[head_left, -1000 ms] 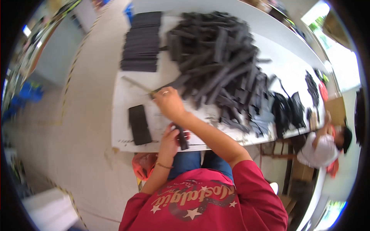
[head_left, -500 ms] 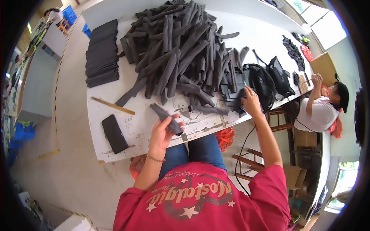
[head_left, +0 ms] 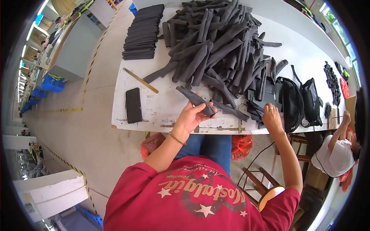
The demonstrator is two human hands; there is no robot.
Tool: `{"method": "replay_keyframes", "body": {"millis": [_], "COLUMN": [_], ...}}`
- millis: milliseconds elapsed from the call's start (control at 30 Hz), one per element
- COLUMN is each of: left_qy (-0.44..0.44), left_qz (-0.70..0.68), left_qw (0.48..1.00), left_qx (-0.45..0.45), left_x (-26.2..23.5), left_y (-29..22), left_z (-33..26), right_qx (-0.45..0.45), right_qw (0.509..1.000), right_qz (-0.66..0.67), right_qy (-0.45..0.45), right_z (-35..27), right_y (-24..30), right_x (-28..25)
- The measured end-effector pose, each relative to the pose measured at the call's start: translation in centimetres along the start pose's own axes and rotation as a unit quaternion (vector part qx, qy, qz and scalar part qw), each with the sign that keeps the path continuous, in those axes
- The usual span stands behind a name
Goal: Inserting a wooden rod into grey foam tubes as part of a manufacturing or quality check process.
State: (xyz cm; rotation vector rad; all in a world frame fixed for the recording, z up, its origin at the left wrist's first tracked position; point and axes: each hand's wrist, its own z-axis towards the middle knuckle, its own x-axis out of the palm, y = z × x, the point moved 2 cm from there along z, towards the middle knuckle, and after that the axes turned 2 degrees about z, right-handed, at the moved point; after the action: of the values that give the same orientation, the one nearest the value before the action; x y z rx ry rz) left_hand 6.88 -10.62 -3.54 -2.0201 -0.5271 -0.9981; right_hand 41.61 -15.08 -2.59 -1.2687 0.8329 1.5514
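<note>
My left hand (head_left: 189, 118) is closed around one end of a dark grey fabric tube (head_left: 192, 96), held tilted just above the table's near edge. The tube's other end points away to the far left. At the right, my right hand (head_left: 273, 118) has its fingers drawn together at the near side of a stack of flat dark grey pieces (head_left: 259, 103), pinching the edge of one. Beyond both hands rises a big heap of similar fabric tubes (head_left: 216, 50). A loose tube (head_left: 230, 111) lies between my hands.
On the white table (head_left: 165, 82) are a neat stack of flattened dark pieces (head_left: 142, 34), a wooden stick (head_left: 140, 80), a black phone (head_left: 133, 104) and a black bag (head_left: 291, 104). A wooden stool (head_left: 256, 181) stands below. A co-worker (head_left: 337, 154) sits at the far right.
My view has swung left, so the table appears further right. My left hand still holds the tube. The right hand's fingers have drawn together at the flat pieces.
</note>
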Motion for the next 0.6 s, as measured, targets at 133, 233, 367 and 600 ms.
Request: {"method": "replay_keyframes", "body": {"millis": [133,233,367,600], "left_qy": [-0.03,-0.062,-0.072,-0.084], "left_qz": [-0.001,0.003,0.007,0.009], "left_qw": [0.999,0.997,0.994,0.992], "left_qx": [0.042,0.048,0.08,0.091], "left_x": [-0.5,-0.4,-0.8,-1.3], "left_y": [-0.7,-0.8,-1.3,-1.8], "left_z": [-0.3,0.0,-0.1,-0.3], "right_qx": [0.14,0.158,0.119,0.096], "right_qw": [0.955,0.895,0.858,0.876], "right_qz": [0.246,0.407,0.48,0.472], "right_qy": [0.085,0.087,0.136,-0.023], "right_z": [0.8,0.3,2.4,2.9], "right_y": [5.0,9.2,15.0,17.0], "right_x": [-3.1,-2.2,-5.2,-4.9]}}
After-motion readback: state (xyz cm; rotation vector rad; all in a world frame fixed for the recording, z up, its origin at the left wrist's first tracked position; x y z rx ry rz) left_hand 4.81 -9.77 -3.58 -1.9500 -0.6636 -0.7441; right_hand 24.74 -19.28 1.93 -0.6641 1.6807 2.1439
